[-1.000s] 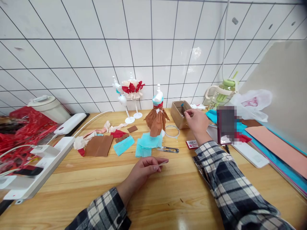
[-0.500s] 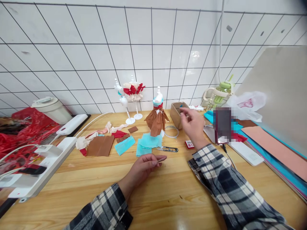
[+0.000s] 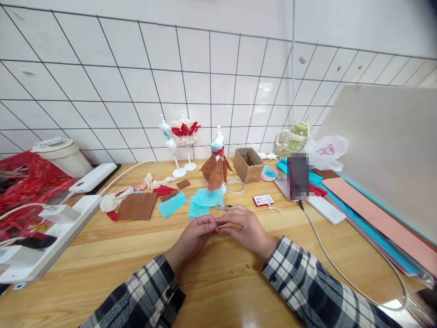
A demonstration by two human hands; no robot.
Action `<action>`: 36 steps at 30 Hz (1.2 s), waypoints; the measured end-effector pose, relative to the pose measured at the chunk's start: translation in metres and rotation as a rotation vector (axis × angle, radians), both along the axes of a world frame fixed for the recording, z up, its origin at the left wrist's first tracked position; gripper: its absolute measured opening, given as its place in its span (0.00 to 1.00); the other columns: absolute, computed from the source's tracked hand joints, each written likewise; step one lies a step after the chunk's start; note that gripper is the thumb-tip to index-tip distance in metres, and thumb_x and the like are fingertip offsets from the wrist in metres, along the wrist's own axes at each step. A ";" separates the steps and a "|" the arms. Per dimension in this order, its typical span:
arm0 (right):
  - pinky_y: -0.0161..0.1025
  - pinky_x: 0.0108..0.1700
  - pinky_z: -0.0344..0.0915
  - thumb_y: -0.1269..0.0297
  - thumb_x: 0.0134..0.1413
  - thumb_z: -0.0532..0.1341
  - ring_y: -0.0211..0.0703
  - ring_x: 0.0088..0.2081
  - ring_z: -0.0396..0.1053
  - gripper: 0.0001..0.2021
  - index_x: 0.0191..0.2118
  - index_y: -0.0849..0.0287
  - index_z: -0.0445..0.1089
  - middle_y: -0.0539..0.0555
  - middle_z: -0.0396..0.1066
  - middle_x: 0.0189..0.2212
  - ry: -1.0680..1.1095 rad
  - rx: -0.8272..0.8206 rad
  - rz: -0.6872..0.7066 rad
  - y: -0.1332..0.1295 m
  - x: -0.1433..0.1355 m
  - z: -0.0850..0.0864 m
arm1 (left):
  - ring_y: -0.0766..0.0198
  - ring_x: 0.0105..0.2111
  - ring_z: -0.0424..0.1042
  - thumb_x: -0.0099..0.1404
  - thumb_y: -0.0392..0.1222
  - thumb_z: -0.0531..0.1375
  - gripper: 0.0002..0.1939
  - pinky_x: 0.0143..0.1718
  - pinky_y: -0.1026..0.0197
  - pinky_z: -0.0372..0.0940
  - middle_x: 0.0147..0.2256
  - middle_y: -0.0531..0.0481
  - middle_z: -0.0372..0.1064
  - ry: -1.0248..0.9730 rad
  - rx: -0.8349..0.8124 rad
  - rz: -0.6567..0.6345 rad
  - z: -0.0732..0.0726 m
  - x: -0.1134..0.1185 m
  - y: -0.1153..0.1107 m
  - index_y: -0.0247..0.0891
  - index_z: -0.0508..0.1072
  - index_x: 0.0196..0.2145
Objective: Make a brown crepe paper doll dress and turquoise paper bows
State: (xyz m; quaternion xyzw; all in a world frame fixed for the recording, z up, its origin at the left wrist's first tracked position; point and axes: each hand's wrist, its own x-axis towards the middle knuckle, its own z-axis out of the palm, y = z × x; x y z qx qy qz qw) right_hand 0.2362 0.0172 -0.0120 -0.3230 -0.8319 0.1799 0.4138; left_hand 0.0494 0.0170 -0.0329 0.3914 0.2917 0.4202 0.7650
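Observation:
My left hand [image 3: 191,239] and my right hand [image 3: 245,231] meet fingertip to fingertip just above the table. Both are closed in a pinch, and whatever lies between the fingers is too small or hidden to make out. Right behind them lie turquoise crepe paper pieces [image 3: 205,200] and thread snips [image 3: 223,207], partly covered by my right hand. Farther back stands a small white dress form [image 3: 218,136] wearing a brown crepe paper skirt [image 3: 215,171], a red waistband and a turquoise top.
Two more mini dress forms [image 3: 179,172] stand back left. Brown paper [image 3: 137,207] and scraps lie left. A cardboard box [image 3: 249,171], pink bowl [image 3: 269,173], red-and-white packet [image 3: 263,200] and pixelated phone [image 3: 298,176] are right. A power strip [image 3: 58,246] edges the left.
My right hand has come back from near the cardboard box to meet my left hand. The thin strip seen in my left fingers is now hidden. The view has shifted rightward.

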 end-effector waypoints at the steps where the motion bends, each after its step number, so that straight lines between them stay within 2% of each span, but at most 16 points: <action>1: 0.40 0.41 0.64 0.61 0.55 0.62 0.41 0.36 0.70 0.07 0.39 0.53 0.75 0.52 0.76 0.31 0.004 0.001 -0.019 0.001 0.001 -0.001 | 0.66 0.28 0.66 0.51 0.40 0.67 0.08 0.35 0.65 0.59 0.23 0.51 0.69 0.028 0.013 0.003 0.001 0.000 -0.001 0.33 0.74 0.23; 7: 0.39 0.40 0.61 0.65 0.54 0.63 0.40 0.34 0.67 0.04 0.35 0.52 0.76 0.50 0.75 0.28 -0.120 0.050 -0.094 -0.002 0.011 0.000 | 0.63 0.31 0.69 0.54 0.47 0.65 0.11 0.38 0.62 0.62 0.27 0.51 0.73 0.321 0.199 0.005 0.003 0.005 -0.005 0.35 0.75 0.25; 11: 0.39 0.41 0.60 0.64 0.55 0.61 0.41 0.35 0.68 0.06 0.34 0.53 0.77 0.51 0.76 0.29 -0.223 -0.017 -0.227 0.004 0.034 0.001 | 0.57 0.41 0.73 0.59 0.48 0.61 0.15 0.45 0.56 0.64 0.39 0.46 0.76 0.597 0.366 0.014 0.004 0.006 -0.009 0.37 0.76 0.40; 13: 0.38 0.40 0.60 0.65 0.55 0.61 0.41 0.35 0.69 0.06 0.34 0.53 0.77 0.50 0.76 0.30 -0.281 -0.082 -0.337 0.011 0.047 -0.001 | 0.56 0.42 0.73 0.62 0.47 0.58 0.16 0.45 0.54 0.66 0.42 0.44 0.75 0.751 0.519 0.061 0.004 0.004 -0.011 0.38 0.74 0.45; 17: 0.38 0.42 0.60 0.63 0.56 0.59 0.42 0.38 0.69 0.08 0.36 0.53 0.76 0.50 0.76 0.34 -0.382 -0.180 -0.542 0.023 0.061 -0.008 | 0.55 0.50 0.67 0.64 0.43 0.55 0.13 0.54 0.50 0.60 0.48 0.43 0.71 1.062 1.004 0.167 0.006 0.013 -0.006 0.39 0.72 0.45; 19: 0.37 0.42 0.60 0.62 0.57 0.58 0.42 0.39 0.69 0.09 0.37 0.52 0.76 0.50 0.76 0.35 -0.453 -0.209 -0.572 0.025 0.059 -0.008 | 0.54 0.56 0.61 0.65 0.41 0.54 0.10 0.58 0.48 0.56 0.54 0.41 0.65 1.161 1.162 0.136 0.006 0.026 0.000 0.38 0.70 0.42; 22: 0.37 0.42 0.59 0.62 0.57 0.57 0.43 0.40 0.69 0.10 0.39 0.52 0.76 0.51 0.76 0.36 -0.571 -0.237 -0.589 0.025 0.054 -0.006 | 0.51 0.61 0.54 0.63 0.40 0.55 0.07 0.60 0.46 0.53 0.60 0.36 0.56 1.266 1.295 0.021 0.006 0.048 0.009 0.36 0.68 0.38; 24: 0.37 0.42 0.58 0.62 0.58 0.56 0.43 0.40 0.69 0.11 0.39 0.52 0.76 0.52 0.76 0.36 -0.637 -0.255 -0.595 0.024 0.052 -0.005 | 0.50 0.61 0.52 0.63 0.40 0.55 0.06 0.61 0.45 0.52 0.61 0.37 0.55 1.294 1.354 -0.046 0.005 0.057 0.013 0.36 0.67 0.36; 28: 0.38 0.42 0.59 0.61 0.58 0.55 0.44 0.41 0.69 0.12 0.40 0.50 0.76 0.52 0.76 0.37 -0.697 -0.294 -0.603 0.024 0.052 -0.005 | 0.51 0.60 0.54 0.64 0.40 0.54 0.05 0.61 0.44 0.51 0.58 0.40 0.61 1.301 1.398 -0.125 0.004 0.060 0.015 0.37 0.67 0.36; 36: 0.37 0.42 0.60 0.59 0.58 0.55 0.43 0.41 0.70 0.11 0.41 0.49 0.75 0.51 0.76 0.38 -0.699 -0.367 -0.587 0.026 0.054 -0.005 | 0.54 0.59 0.57 0.65 0.38 0.52 0.04 0.60 0.47 0.55 0.58 0.37 0.61 1.257 1.315 -0.169 -0.004 0.058 0.015 0.37 0.66 0.37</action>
